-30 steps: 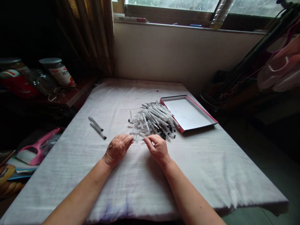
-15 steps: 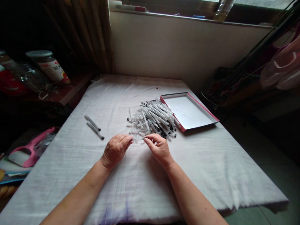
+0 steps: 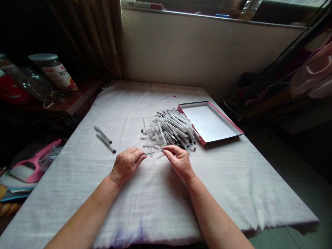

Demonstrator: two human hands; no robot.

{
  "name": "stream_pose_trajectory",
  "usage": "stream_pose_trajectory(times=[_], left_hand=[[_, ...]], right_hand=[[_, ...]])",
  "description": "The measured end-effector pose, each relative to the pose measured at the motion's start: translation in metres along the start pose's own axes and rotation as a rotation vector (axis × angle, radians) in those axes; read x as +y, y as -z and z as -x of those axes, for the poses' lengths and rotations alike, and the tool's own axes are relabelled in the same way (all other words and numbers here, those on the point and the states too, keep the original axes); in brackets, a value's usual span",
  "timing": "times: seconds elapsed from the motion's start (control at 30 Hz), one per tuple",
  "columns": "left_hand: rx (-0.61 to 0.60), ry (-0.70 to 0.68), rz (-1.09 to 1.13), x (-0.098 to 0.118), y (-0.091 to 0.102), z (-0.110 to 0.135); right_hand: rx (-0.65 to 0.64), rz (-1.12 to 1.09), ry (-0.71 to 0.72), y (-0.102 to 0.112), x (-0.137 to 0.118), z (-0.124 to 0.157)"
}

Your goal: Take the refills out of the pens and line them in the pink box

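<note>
A slim clear pen (image 3: 153, 152) spans the gap between my hands, low over the near side of the pile. My left hand (image 3: 128, 164) is closed on its left end, with the knuckles up. At the other end, my right hand (image 3: 178, 160) pinches it between thumb and forefinger. Whether it is one piece or a barrel with a refill, I cannot tell. Just beyond my fingers lies a loose pile of pen parts (image 3: 169, 128): translucent barrels, thin dark refills and small black pieces. Two capped pens (image 3: 105, 139) lie side by side to the left.
A shallow pink-edged box lid (image 3: 211, 122) touches the pile's right side. White cloth (image 3: 145, 204) covers the table. A labelled jar (image 3: 55, 72) and glasses (image 3: 52, 100) stand on a dark side table at left. A pink-handled item (image 3: 36, 160) lies below it.
My hands have drawn slightly apart, the right one moving a little to the right, and more of the pen shows between them. The pile and the two pens stay put.
</note>
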State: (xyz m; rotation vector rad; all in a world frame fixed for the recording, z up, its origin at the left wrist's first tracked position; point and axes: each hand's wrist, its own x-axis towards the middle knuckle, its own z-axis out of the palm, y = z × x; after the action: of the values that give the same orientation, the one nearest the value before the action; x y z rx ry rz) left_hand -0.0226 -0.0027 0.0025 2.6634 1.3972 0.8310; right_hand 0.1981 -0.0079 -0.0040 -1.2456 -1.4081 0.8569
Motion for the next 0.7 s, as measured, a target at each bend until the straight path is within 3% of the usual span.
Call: stream_pose_trajectory(times=[0.1,0.3,0.53,0.7], left_hand=[[-0.08,0.024,0.067,-0.0021,-0.0012,0.0012],[0.042,0.055,0.135,-0.0041,-0.0054,0.0035],[-0.021,0.08,0.174,-0.0058,-0.005,0.0042],[0.064,0.099,0.202,-0.0066,-0.0072,0.0045]], right_hand=[[0.008,0.014,-0.017,-0.0007,0.0017,0.0001],[0.044,-0.006,-0.059,0.0013,0.0048,-0.0007],[0.071,-0.021,-0.067,0.0026,0.0017,-0.0021],[0.091,-0.017,-0.074,0.0037,0.0007,-0.0026]])
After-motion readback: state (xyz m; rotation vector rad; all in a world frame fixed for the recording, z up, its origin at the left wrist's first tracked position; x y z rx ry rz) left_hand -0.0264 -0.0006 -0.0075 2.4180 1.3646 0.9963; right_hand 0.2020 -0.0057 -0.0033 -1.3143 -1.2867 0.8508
